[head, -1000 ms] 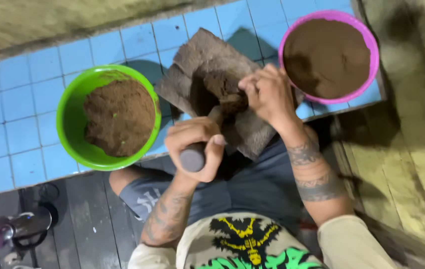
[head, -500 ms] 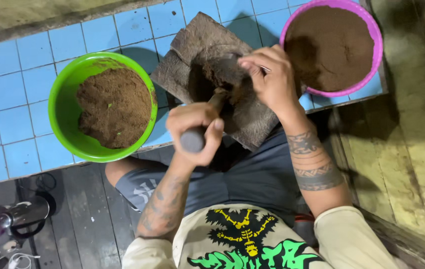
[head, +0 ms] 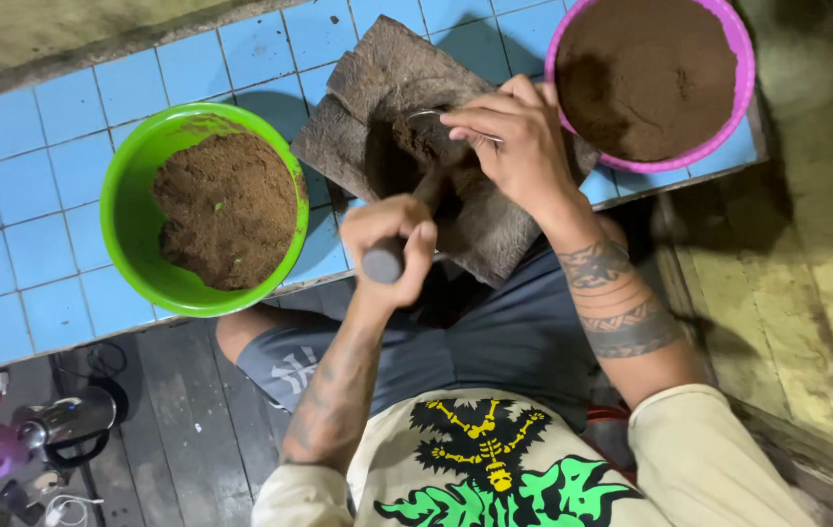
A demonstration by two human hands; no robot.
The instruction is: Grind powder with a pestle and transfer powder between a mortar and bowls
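A dark stone slab (head: 377,73) lies on the blue tiled ledge (head: 36,176), with brown paste (head: 416,137) in its hollow. My left hand (head: 387,239) is closed around the grey handle of a pestle (head: 382,263), whose head points into the hollow. My right hand (head: 514,141) reaches over the slab from the right and pinches a thin metal spoon (head: 426,115) against the paste. Both forearms are tattooed.
A green bowl (head: 129,205) of brown powder stands left of the slab. A pink bowl (head: 743,83) of finer brown powder stands at the right edge of the ledge. A metal kettle (head: 65,420) and small bottles sit on the wooden floor at lower left.
My right hand has moved up the slab and now holds the spoon at the paste. My left hand has kept its grip on the pestle handle, shifting slightly.
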